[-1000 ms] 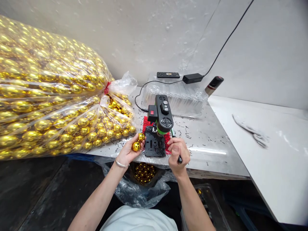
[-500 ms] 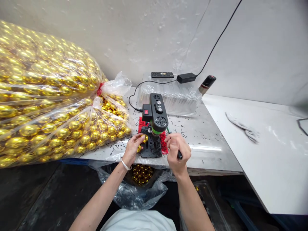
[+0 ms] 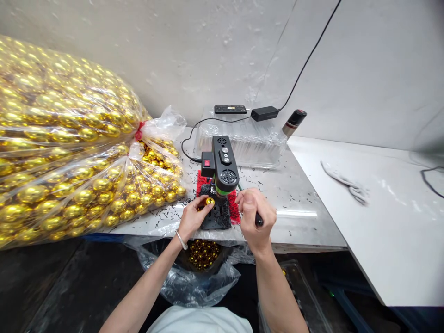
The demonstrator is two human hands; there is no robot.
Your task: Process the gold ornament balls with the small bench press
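Observation:
A small shiny gold ball [image 3: 210, 201] is pinched between the thumb and fingers of my left hand [image 3: 194, 216], with a dark mark on its top. It is held over the black base plate [image 3: 217, 219], just left of the machine's head. The black bench machine [image 3: 225, 162] has round vents, silver buttons and a green ring under its head. My right hand [image 3: 255, 217] is wrapped round the machine's lever handle [image 3: 258, 219], whose black end sticks out below the fist. Under the machine lies a red mat [image 3: 235, 208] strewn with black shavings.
A big clear bag of gold balls [image 3: 69, 185] fills the left. Behind the machine stands a clear plastic box [image 3: 243, 152] with a power adapter [image 3: 264, 113] on top. A spray can [image 3: 294, 122] leans beside it. Below the table edge sits a lined bin of gold balls [image 3: 203, 254]. Grey gloves [image 3: 347, 182] lie right.
Two gold balls showed at my left hand before; now one shows, and that hand has shifted slightly right over the base plate. My right hand stays on the lever. The view has shifted slightly.

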